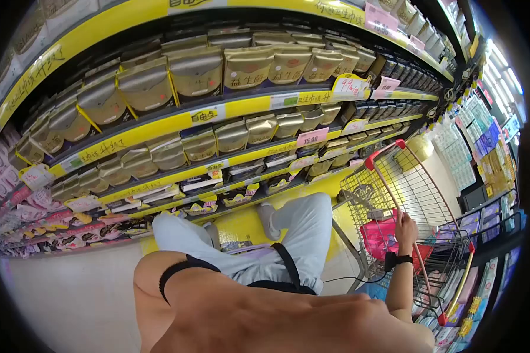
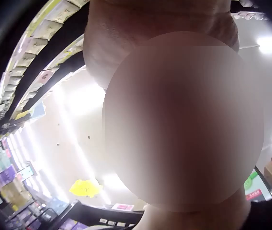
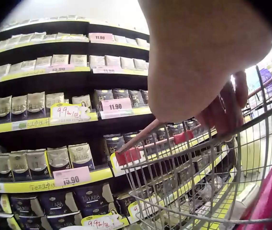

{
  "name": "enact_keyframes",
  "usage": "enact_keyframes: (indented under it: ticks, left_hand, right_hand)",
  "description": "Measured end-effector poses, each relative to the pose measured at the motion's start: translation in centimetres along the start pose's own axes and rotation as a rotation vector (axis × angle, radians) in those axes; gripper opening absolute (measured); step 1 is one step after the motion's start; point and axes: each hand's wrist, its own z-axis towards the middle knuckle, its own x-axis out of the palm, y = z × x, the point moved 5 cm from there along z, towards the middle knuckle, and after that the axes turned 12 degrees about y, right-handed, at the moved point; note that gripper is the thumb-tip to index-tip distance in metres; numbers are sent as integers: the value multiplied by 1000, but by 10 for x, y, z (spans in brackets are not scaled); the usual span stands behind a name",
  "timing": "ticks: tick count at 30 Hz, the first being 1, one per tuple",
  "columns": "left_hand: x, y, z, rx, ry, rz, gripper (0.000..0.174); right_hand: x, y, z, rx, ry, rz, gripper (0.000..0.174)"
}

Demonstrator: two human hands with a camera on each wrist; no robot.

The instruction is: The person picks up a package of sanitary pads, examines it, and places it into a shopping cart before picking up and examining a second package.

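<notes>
My right hand (image 1: pixel 405 226), a black band at its wrist, grips the near top rail of a wire shopping cart (image 1: pixel 430 188) with red corner pieces. In the right wrist view the fingers (image 3: pixel 222 110) curl over the rail, partly behind the heel of the hand. A bright pink package (image 1: pixel 378 240) lies in the cart below the hand. My left hand (image 2: pixel 160 17) is raised close to the head; only its base shows along the top of the left wrist view. Its fingers are out of sight, and I cannot tell what they hold.
Shelves of gold and dark packets (image 1: pixel 194 73) curve along the front and left, with yellow edge strips and a pink price tag (image 1: pixel 312 137). More goods (image 1: pixel 486 138) stand along the right side. A thin dark cable (image 1: pixel 350 278) runs toward the right wrist.
</notes>
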Motion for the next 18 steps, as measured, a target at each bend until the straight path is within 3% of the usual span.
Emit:
enact_keyframes:
  ticks: [5, 6, 9, 11, 12, 14, 15, 16, 17, 18]
  left_hand:
    - [-8, 15, 7, 1, 115, -64, 59]
    - [-11, 19, 8, 5, 139, -79, 59]
    - [-18, 28, 10, -7, 188, -85, 59]
    - [-21, 36, 9, -43, 174, -49, 60]
    - [-25, 37, 6, -68, 137, -6, 60]
    - [-31, 44, -12, -193, -150, 127, 71]
    - [-35, 43, -32, -234, -353, 238, 76]
    - [-37, 42, -54, -290, -557, 333, 81]
    - [-43, 51, -88, -323, -610, 306, 76]
    - [-43, 60, -122, -360, -665, 279, 73]
  right_hand:
    - [-25, 22, -28, -35, -108, -95, 44]
    - [-22, 20, -32, -101, -234, -59, 43]
    - [-32, 28, -41, -5, -43, 9, 51]
    - [-32, 30, -44, 3, -66, 4, 47]
    - [-34, 33, -47, -11, -87, 16, 44]
    - [-29, 30, -48, -2, -47, 82, 32]
    - [-40, 41, -50, -62, -151, 109, 30]
    - [-59, 60, -53, -126, -263, 134, 31]
    - [-73, 81, -54, -190, -376, 157, 34]
    - [-71, 97, -50, -208, -324, 260, 42]
